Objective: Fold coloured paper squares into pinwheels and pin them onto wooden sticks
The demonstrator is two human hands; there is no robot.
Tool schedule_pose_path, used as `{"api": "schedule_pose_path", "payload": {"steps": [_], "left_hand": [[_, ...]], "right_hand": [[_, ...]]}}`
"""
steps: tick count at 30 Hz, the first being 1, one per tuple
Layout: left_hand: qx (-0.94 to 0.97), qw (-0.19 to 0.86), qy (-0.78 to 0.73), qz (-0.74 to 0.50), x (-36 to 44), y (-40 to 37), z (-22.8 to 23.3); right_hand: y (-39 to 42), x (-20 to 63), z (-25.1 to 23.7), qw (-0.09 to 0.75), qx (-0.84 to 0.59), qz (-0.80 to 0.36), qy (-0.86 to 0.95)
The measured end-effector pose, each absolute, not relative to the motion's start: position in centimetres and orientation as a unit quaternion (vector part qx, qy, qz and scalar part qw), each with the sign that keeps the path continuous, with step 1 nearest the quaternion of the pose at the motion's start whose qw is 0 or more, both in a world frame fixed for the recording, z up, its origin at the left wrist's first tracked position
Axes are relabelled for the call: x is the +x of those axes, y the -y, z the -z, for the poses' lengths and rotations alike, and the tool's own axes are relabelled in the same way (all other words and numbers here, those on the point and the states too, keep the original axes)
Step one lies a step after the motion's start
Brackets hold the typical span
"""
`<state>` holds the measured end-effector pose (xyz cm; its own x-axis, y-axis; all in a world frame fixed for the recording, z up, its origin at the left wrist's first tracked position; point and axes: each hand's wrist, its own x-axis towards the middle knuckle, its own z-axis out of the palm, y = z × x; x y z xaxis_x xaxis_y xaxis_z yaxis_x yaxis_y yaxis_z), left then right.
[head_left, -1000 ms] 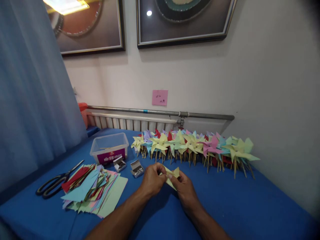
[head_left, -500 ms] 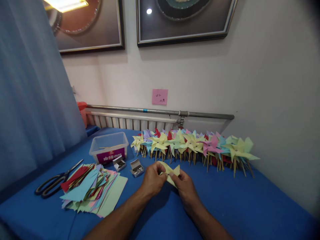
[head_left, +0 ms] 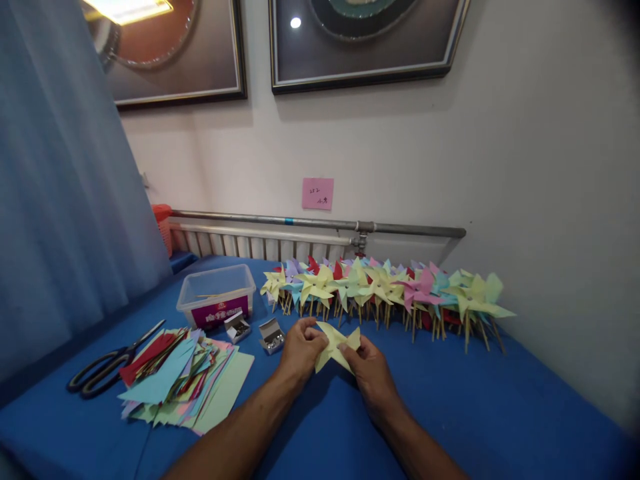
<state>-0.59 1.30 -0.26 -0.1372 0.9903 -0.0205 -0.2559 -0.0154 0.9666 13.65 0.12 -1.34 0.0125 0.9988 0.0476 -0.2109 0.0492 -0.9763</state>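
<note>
A pale yellow paper pinwheel (head_left: 331,348) is held between my two hands above the blue cloth, its blades folded into points. My right hand (head_left: 373,373) pinches it, the thumb pressed near the centre. At the pinwheel's left edge is my left hand (head_left: 299,353), thumb and fingers bent together against the paper. No stick shows on this pinwheel. Two small open boxes of metal pins, one nearer box (head_left: 273,337) and one farther box (head_left: 237,328), stand left of my left hand.
Finished pinwheels (head_left: 370,287) on sticks fill the table's back right. A clear plastic tub (head_left: 217,293) with thin sticks stands at the back left. Nearer are a pile of coloured paper (head_left: 185,380) and black-handled scissors (head_left: 115,363). A blue curtain (head_left: 70,167) hangs at left.
My left fingers have drawn back slightly to the left, and more of the pinwheel's left blades shows. The right hand keeps its pinch.
</note>
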Motion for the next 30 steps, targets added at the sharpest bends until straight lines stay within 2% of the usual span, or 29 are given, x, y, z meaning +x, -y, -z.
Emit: {"api": "schedule_pose_path", "payload": {"steps": [12,20,30], "left_hand": [[0.378,0.613,-0.413,-0.557,-0.6,-0.7,0.0],[0.414,0.594,-0.437,-0.534,-0.4,-1.3,0.9],[0.384,0.567,-0.417,-0.598,-0.3,-1.1,0.0]], "right_hand": [[-1.1,13.8,2.7,0.553,-0.436,-0.517,0.487],[-1.3,13.8,3.1,0.542,-0.450,-0.531,0.470],[1.0,13.4,0.5,0.531,-0.388,-0.632,0.409]]}}
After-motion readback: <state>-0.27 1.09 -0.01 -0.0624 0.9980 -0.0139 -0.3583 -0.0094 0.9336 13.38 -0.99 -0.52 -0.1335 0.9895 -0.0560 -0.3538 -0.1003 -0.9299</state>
